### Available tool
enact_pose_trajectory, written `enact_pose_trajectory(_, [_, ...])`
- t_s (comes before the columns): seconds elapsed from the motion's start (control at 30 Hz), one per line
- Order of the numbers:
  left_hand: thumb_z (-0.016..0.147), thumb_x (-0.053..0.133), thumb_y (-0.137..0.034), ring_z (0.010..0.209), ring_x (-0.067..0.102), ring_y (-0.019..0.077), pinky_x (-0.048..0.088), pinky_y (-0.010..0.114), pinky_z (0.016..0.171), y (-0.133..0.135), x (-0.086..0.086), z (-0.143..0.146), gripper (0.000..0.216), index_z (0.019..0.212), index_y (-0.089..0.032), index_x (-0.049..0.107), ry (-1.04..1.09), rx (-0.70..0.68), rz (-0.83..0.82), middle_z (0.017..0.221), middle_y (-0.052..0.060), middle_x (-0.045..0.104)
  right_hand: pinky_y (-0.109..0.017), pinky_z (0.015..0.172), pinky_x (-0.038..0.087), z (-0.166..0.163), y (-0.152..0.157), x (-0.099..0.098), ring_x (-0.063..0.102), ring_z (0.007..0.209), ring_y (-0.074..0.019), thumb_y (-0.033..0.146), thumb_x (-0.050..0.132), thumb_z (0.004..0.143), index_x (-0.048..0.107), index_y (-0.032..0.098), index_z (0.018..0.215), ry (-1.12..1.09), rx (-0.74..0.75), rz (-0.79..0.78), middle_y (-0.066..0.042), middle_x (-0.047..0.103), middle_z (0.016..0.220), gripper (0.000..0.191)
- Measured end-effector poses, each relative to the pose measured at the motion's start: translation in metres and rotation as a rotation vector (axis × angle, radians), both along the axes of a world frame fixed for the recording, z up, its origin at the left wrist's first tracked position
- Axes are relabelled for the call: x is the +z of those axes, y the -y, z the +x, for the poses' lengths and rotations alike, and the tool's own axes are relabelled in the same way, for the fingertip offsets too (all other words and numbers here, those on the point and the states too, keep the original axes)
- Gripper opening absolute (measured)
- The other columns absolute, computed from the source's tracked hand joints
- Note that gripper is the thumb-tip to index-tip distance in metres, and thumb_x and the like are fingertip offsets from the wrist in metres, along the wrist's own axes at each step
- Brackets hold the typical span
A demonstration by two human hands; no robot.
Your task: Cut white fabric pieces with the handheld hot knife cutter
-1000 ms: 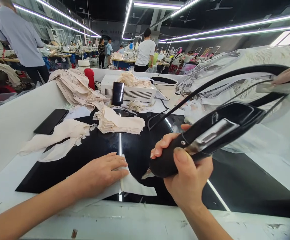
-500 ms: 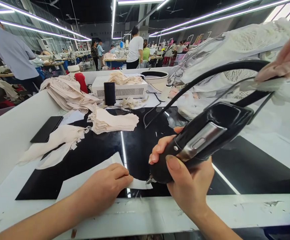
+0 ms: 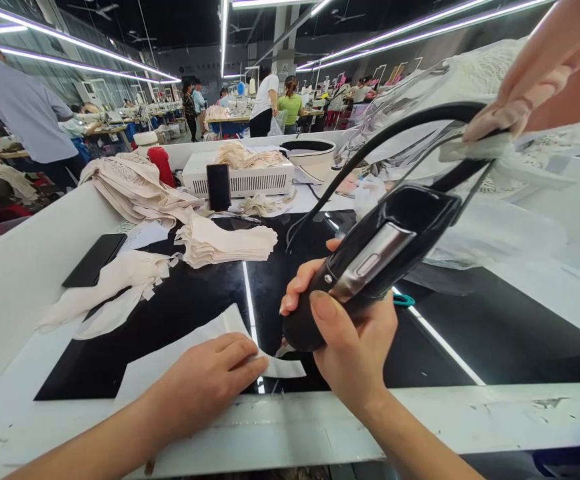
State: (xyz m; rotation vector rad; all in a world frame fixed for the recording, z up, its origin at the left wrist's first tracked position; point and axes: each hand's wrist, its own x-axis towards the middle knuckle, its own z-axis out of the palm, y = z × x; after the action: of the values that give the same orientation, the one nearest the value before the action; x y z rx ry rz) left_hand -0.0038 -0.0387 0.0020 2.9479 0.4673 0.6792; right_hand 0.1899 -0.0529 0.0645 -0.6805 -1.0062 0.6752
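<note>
My left hand [image 3: 220, 370] presses with closed fingers on a white cloth piece [image 3: 170, 353] lying on the black board, near its narrow right end. My right hand [image 3: 355, 340] is wrapped around a black corded handheld tool [image 3: 365, 267] with a silver switch plate. The tool tilts, its body rising to the right; its small metal tip [image 3: 284, 347] points down, just above the cloth strip. From the tool's upper end a thick black cord [image 3: 395, 133] loops up. Another hand [image 3: 530, 93], blurred at upper right, is at the cord. Whose it is, I cannot tell.
On the black board [image 3: 515, 333] sit stacked beige fabric pieces [image 3: 227, 243] and a teal-handled item [image 3: 403, 301], partly hidden. Loose cream cloth [image 3: 115, 287] and a black flat case [image 3: 95, 260] lie left. Behind are a phone [image 3: 219, 187], a white vented box [image 3: 260, 180] and bagged fabric [image 3: 470, 87].
My right hand and the tool have moved left and slightly up, bringing the tip closer to my left hand. The teal item has come into view. The upper-right hand has shifted left.
</note>
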Motion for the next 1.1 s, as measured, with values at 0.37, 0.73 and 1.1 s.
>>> enact_pose_trajectory(0.37, [0.111,0.040,-0.008,0.094,0.066,0.0219,0.062,0.030,0.083,0.005,-0.001,0.006,0.030,0.125,-0.016,0.065,0.017,0.071,0.016,0.108,0.010,0.067,-0.023,0.053,0.059,-0.002,0.000,-0.001,0.065,0.058,-0.0107,0.038,0.086,0.088,0.059,0.029,0.107,-0.009,0.034,-0.034,0.007,0.072,0.079,0.034])
enact_pose_trajectory(0.73, [0.105,0.044,-0.002,0.089,0.063,0.0213,0.060,0.030,0.082,0.009,-0.001,0.011,0.033,0.124,-0.018,0.067,0.025,0.087,-0.040,0.106,0.009,0.065,-0.023,0.053,0.058,-0.005,-0.007,-0.001,0.063,0.057,-0.0103,0.024,0.080,0.087,0.057,0.028,0.101,0.002,0.044,-0.023,0.007,0.070,0.079,0.027])
enact_pose_trajectory(1.1, [0.102,0.046,-0.001,0.089,0.064,0.0220,0.061,0.031,0.079,0.009,-0.012,0.014,0.038,0.125,-0.020,0.069,0.058,0.116,-0.039,0.105,0.009,0.065,-0.024,0.055,0.059,-0.009,-0.014,-0.004,0.065,0.057,-0.0106,0.027,0.079,0.085,0.055,0.029,0.105,0.014,0.032,-0.038,0.008,0.069,0.078,0.031])
